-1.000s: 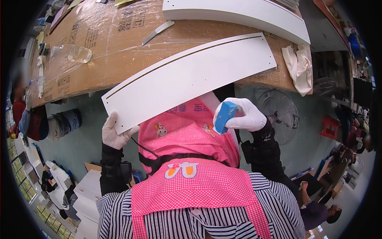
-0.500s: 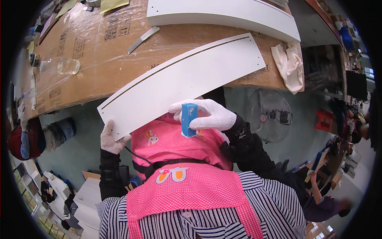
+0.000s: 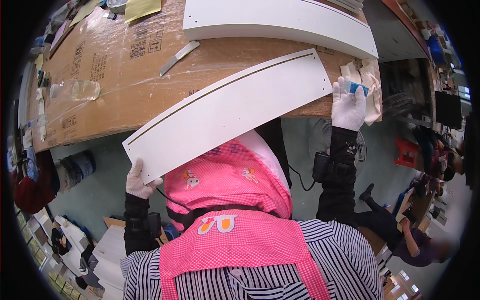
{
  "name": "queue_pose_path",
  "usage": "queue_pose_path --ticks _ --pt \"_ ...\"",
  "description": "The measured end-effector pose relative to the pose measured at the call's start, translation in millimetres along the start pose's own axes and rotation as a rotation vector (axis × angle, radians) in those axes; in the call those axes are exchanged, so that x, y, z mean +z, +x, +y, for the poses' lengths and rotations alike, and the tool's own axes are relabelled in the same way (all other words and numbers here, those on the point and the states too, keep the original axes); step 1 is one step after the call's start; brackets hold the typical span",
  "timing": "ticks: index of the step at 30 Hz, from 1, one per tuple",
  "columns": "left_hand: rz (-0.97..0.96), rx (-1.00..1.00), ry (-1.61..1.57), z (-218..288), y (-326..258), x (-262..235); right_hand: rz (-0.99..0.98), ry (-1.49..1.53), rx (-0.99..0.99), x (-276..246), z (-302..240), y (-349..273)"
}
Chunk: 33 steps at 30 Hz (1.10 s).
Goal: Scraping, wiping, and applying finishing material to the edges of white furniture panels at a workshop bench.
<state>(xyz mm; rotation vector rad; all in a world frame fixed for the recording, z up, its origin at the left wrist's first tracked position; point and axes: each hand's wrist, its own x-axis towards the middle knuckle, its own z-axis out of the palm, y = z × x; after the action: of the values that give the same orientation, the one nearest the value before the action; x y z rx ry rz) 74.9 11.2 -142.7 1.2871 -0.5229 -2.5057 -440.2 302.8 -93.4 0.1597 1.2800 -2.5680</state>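
Note:
A long, slightly curved white board (image 3: 227, 112) with a dark slot along its far edge lies slantwise, partly on the table and partly over my lap. My gloved left hand (image 3: 141, 181) grips its near left corner, the thumb on top. Off the board's right end, my gloved right hand (image 3: 348, 106) holds a small blue block (image 3: 356, 89) between thumb and fingers. Right behind that block lies a crumpled cream cloth (image 3: 371, 95) at the table's right edge.
More white boards (image 3: 280, 22) are stacked at the far side of the cardboard-covered table (image 3: 115, 65). A scraper blade (image 3: 179, 58) and a clear bottle (image 3: 76, 90) lie on it. A floor fan (image 3: 320, 142) stands below the table's right side, near a red stool (image 3: 406, 152).
My right hand has swung from above my lap out to the right, past the board's right end, carrying the blue block to the cloth. My left hand stays on the corner.

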Motion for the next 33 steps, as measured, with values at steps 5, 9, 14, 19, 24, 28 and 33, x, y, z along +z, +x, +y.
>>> queue_pose_path --ticks 5,9,14,19,24,28,33 --pt "0.026 0.015 0.021 4.3 -2.1 -10.6 -0.557 0.195 0.438 85.5 79.1 -73.8" --pt "0.04 0.048 -0.002 15.1 -16.6 -31.6 -0.932 -0.162 0.972 121.7 147.5 -142.0" --pt "0.09 0.019 -0.033 29.0 -29.7 -60.7 -0.555 0.276 0.72 66.8 106.9 -35.3" --pt "0.069 0.013 -0.019 26.0 -25.1 -81.1 0.136 0.172 -0.022 -3.0 5.3 70.6" --pt "0.089 -0.068 -0.027 38.9 -6.3 -125.3 -0.242 0.282 0.183 -24.1 -5.6 35.6" --pt "0.058 -0.104 0.091 57.2 13.4 -159.5 -0.276 0.37 0.363 2.9 41.2 15.7" --pt "0.032 -0.052 0.047 52.3 47.6 -122.3 -0.384 0.08 0.332 29.8 63.0 29.5"
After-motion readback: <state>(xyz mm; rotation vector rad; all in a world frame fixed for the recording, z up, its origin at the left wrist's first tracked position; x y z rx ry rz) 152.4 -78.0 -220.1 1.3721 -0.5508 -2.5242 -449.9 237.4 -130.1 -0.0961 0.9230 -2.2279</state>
